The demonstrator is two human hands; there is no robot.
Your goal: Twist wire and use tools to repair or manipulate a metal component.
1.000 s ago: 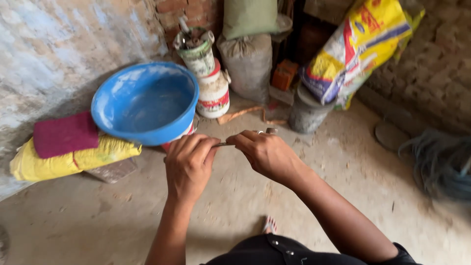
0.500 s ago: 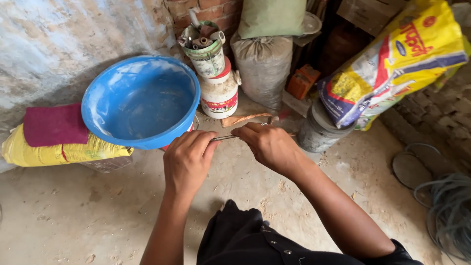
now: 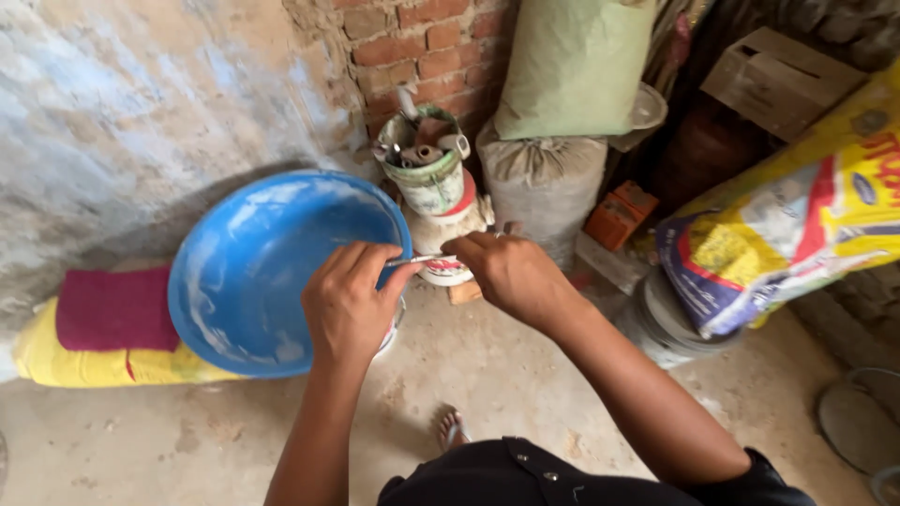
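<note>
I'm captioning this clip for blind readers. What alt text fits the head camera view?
Seen from above, a left hand and right hand pinch the two ends of a thin metal piece in front of a tilted blue basin. Behind stand stacked paint buckets, sacks and a brick wall.

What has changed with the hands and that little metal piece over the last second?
Very little. The left hand and right hand still pinch the thin metal piece between them, neither letting go. They now sit closer to the blue basin, mostly because the view moved in. The basin and stacked tins stayed put.
</note>
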